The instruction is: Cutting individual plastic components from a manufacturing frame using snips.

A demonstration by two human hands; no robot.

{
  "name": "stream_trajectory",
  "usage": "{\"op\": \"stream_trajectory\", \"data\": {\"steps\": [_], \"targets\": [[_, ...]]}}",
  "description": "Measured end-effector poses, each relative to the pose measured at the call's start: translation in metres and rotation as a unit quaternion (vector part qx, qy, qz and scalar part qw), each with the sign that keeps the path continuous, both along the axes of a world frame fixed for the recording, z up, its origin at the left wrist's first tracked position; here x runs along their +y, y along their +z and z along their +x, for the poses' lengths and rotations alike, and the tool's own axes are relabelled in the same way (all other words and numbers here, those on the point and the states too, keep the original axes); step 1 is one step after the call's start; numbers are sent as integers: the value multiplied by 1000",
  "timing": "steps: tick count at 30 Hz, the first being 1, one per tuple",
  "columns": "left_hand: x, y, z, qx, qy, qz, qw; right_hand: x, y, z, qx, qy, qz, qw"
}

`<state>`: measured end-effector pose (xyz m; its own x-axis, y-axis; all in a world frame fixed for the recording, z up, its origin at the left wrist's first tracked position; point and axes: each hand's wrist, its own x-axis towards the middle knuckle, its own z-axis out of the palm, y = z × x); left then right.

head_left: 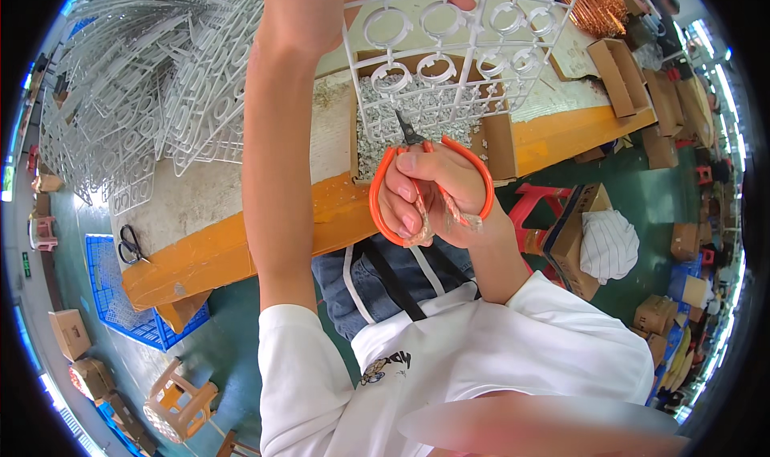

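Observation:
At the top of the view my left hand (pixel 309 16) is closed on a white plastic sprue frame (pixel 477 36) of rings and small parts, with some fingers showing behind it. My right hand (pixel 437 180) is wrapped round the orange handles of a pair of scissors (pixel 411 134), whose short dark blades point up at the frame's lower edge. The blades look slightly parted; whether they touch the plastic I cannot tell. Below the frame, a shallow cardboard box (pixel 501 146) holds many small white pieces (pixel 370 148).
A big heap of similar white frames (pixel 160 80) covers the table's left side. Black scissors (pixel 131 244) lie at the table's edge (pixel 233 244). A copper-coloured bundle (pixel 593 8) and an open carton (pixel 618 80) sit at the right. Blue crate (pixel 128 304) and stools (pixel 180 401) stand on the floor.

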<state>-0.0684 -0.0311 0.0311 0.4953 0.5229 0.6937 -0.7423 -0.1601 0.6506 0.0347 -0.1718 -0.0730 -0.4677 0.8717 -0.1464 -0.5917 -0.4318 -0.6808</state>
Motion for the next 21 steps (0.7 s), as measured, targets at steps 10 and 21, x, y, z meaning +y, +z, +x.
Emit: {"op": "stream_trajectory", "data": {"steps": [10, 21], "targets": [[16, -11, 4, -20, -64, 67, 995, 0, -8, -2, -37, -12, 29, 999], [4, -9, 4, 31, 24, 72, 997, 0, -9, -3, -28, -16, 26, 999]]}}
